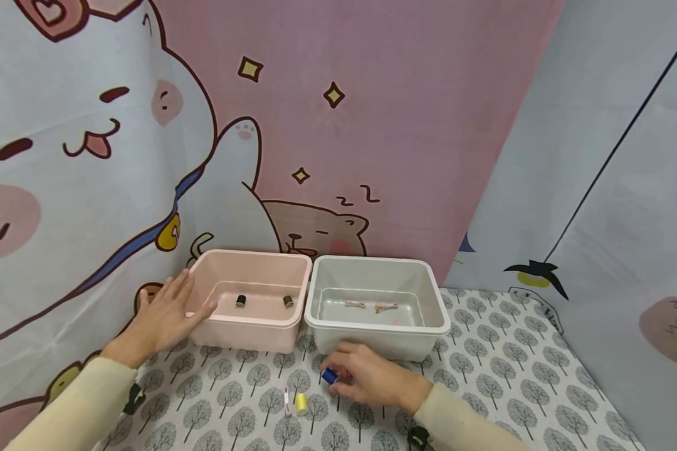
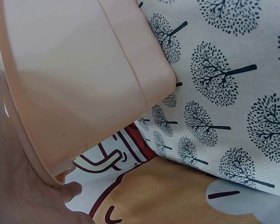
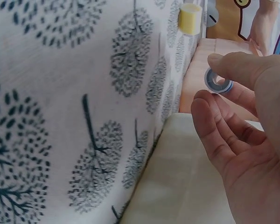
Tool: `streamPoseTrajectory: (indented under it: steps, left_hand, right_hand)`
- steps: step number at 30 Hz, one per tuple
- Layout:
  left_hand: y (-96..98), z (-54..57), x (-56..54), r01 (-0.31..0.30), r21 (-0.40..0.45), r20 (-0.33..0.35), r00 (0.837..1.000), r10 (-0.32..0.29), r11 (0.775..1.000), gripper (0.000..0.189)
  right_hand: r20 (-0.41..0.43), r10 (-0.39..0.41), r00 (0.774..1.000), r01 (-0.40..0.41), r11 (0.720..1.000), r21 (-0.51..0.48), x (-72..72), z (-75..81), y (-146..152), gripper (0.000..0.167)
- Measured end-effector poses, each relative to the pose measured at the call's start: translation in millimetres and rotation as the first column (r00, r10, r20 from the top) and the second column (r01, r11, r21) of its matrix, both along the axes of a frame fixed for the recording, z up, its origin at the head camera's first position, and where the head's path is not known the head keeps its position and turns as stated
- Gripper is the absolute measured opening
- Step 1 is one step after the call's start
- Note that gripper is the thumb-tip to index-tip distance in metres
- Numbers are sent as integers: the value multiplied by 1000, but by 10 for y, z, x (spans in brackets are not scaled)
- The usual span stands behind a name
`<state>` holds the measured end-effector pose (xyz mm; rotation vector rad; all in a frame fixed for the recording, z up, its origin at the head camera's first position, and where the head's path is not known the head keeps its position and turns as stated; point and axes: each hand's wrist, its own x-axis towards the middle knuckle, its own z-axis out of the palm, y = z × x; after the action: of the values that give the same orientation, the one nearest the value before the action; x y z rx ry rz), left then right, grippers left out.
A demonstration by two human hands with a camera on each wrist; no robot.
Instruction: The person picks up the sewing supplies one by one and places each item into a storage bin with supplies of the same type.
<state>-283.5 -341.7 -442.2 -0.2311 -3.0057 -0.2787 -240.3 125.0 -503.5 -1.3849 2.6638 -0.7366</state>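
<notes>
My left hand rests with spread, mostly straight fingers at the left rim of a pink plastic bin. Inside that bin are two dark spools of thread, a black-looking one and an olive one. In front of a pale grey bin, my right hand pinches a blue spool of thread above the cloth; the right wrist view shows the spool's round end between thumb and fingers. A yellow spool of thread stands on the cloth to the left of this hand.
Next to the yellow spool lies a thin white-and-pink item, too small to identify. The grey bin holds small pinkish bundles. Both bins stand side by side on a tree-print cloth, close to a cartoon-printed backdrop.
</notes>
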Motion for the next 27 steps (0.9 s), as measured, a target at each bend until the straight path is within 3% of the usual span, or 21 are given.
streamPoseTrajectory:
  steps: [18, 27]
  left_hand:
    - [7, -4, -2, 4, 0, -1, 1000, -4, 1000, 112]
    - [10, 1, 10, 2, 5, 1, 1000, -2, 1000, 112]
  right_hand:
    - [5, 32, 999, -32, 999, -12, 79, 258, -91, 38]
    - [-63, 89, 994, -90, 996, -20, 117, 384, -168, 38]
